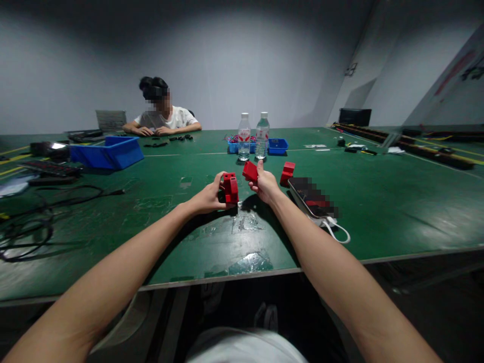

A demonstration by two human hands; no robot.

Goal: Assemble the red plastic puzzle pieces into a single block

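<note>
Near the middle of the green table, my left hand (212, 196) grips an upright red block (231, 188) with holes in its top, the fingers behind it and the thumb at its lower edge. A short gap to the right, my right hand (266, 185) holds a smaller red piece (250, 172), tilted, between thumb and fingers. The two held pieces are apart. A third red piece (288, 173) stands on the table to the right of my right hand, beside a phone (312, 196).
Two water bottles (244, 138) stand beyond my hands, by a small blue tray (278, 146). A large blue bin (108, 153) and black cables (34, 227) are on the left. A person (166, 113) sits across the table (177, 176). A white cable (342, 234) lies by the phone.
</note>
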